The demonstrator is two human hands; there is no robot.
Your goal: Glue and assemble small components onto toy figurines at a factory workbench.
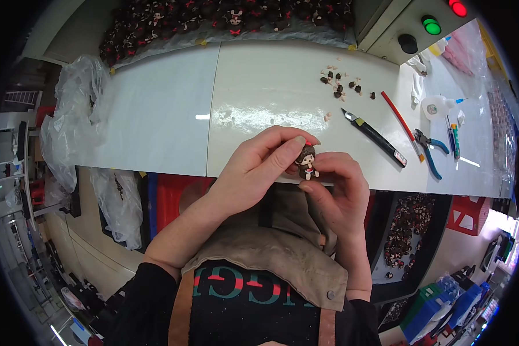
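Observation:
A small brown doll figurine [307, 161] with a pale face and a red piece on its head is held upright over the table's front edge. My left hand [271, 158] pinches it by the head between thumb and fingers. Lower down, my right hand [335, 181] closes on its body and feet from the right side. Beyond my hands, small dark brown and pale parts [339, 86] lie scattered on the white tabletop [259, 86]. A black utility knife [375, 137] with its blade out lies to the right of my hands.
To the right lie a red stick-like tool [399, 118], blue-handled pliers [431, 147] and a white squeeze bottle [437, 107]. Many similar figurines [236, 22] fill the far side. A machine panel [424, 29] stands far right. A dark bin [409, 236] of small parts sits below the table.

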